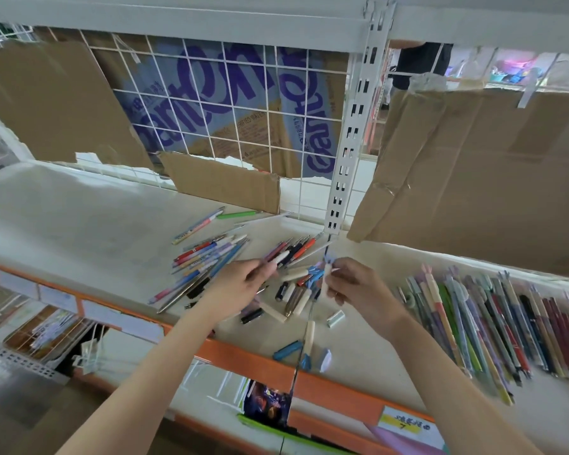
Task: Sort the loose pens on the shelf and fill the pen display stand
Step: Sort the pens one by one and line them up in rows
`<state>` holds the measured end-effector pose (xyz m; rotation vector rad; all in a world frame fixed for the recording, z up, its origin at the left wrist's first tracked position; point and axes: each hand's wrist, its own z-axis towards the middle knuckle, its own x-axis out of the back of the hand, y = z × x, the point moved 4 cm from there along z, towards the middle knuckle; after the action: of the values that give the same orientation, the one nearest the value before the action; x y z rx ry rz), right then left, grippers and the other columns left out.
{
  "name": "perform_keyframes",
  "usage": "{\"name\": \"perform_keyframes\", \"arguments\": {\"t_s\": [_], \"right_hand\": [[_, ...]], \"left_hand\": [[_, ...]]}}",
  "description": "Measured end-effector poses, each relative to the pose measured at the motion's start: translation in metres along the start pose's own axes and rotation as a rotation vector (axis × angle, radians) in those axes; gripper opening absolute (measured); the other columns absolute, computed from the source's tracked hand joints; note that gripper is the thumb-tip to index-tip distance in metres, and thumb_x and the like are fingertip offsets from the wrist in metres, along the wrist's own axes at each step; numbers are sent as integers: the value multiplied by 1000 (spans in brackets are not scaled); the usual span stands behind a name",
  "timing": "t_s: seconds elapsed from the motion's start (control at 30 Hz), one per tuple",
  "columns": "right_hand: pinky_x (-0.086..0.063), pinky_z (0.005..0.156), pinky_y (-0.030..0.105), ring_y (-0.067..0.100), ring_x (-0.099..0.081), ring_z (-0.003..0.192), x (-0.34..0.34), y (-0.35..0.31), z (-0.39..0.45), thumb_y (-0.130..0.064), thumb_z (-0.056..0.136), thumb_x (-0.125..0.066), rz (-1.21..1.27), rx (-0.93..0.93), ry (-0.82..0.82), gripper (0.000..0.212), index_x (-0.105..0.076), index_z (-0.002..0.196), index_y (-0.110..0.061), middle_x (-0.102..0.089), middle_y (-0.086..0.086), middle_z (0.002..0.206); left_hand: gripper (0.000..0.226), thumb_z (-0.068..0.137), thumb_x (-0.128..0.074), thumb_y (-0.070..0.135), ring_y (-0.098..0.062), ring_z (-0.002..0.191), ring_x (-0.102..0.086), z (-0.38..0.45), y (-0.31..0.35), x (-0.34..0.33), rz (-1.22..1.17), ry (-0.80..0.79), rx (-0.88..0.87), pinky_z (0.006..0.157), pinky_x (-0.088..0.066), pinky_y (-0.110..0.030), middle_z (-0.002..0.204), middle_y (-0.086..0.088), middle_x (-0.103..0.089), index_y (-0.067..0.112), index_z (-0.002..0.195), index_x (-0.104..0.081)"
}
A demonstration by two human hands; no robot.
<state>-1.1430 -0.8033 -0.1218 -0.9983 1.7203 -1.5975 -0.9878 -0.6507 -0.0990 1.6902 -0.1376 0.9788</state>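
In the head view, the left hand (240,277) pinches a white-capped pen (278,257); the right hand (352,284) grips a blue-topped pen (319,274). Right of it lies a sorted row of pens (493,320); a loose pile (207,257) remains left on the shelf (63,208). No display stand is visible, so filling is seemingly unstarted.
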Motion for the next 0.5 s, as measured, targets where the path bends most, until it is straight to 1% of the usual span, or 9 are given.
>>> {"name": "perform_keyframes", "arguments": {"t_s": [0.03,0.07,0.1,0.13,0.17,0.23,0.33,0.43,0.5], "right_hand": [[-45,57,24,17,-57,64,-2,1,-3,2,90,-55,103,-20,-7,12,-58,85,-8,-67,8,73],[-46,56,22,17,-60,65,-5,2,-6,4,90,-54,183,-36,-10,10,-57,86,-5,-69,11,76],[-47,56,21,17,-63,67,-7,3,-10,4,90,-53,246,-50,-13,7,-56,89,-2,-69,14,80],[-47,56,20,16,-64,69,-9,4,-13,5,90,-53,299,-62,-16,6,-56,92,1,-69,17,85],[-47,56,20,16,-65,70,-11,5,-16,6,90,-52,341,-67,-19,7,-56,94,2,-69,17,88],[-47,57,19,16,-67,73,-13,3,-20,7,90,-51,393,-63,-25,11,-57,97,2,-70,17,92],[-48,58,19,17,-68,76,-14,1,-22,6,90,-51,415,-46,-20,11,-57,99,2,-70,17,94],[-49,59,19,17,-68,76,-12,-1,-23,0,89,-54,477,-19,28,8,-57,96,-2,-71,11,86],[-50,60,18,14,-68,76,-9,-3,-24,-8,82,-61,542,9,69,15,-57,96,-3,-70,6,80]], "left_hand": [[35,98,-37,40,-5,51,-51,-3,1,-6,-117,-71,49,54,-44,-30,61,0,-52,23,104,-67],[32,99,-38,35,-7,46,-42,-6,1,-13,-270,-142,106,46,-39,-27,58,3,-43,22,107,-66],[30,100,-39,31,-7,45,-35,-9,1,-18,-401,-206,157,42,-32,-23,58,4,-38,20,108,-66],[28,100,-41,26,-7,46,-32,-11,1,-23,-484,-258,186,40,-28,-21,60,4,-37,17,109,-65],[26,99,-42,23,-7,47,-31,-14,1,-26,-516,-296,194,40,-26,-19,62,2,-37,14,109,-65],[24,98,-44,20,-6,48,-33,-18,3,-30,-526,-326,186,40,-26,-19,64,1,-38,12,108,-65],[23,98,-46,18,-5,49,-35,-21,4,-30,-496,-305,161,42,-27,-17,60,5,-40,15,107,-67],[20,94,-53,26,-4,49,-38,-23,3,-29,-446,-281,134,43,-28,-15,60,9,-49,26,105,-69],[20,89,-56,32,-3,49,-38,-24,3,-28,-435,-272,126,44,-28,-16,64,9,-55,31,104,-69]]}}
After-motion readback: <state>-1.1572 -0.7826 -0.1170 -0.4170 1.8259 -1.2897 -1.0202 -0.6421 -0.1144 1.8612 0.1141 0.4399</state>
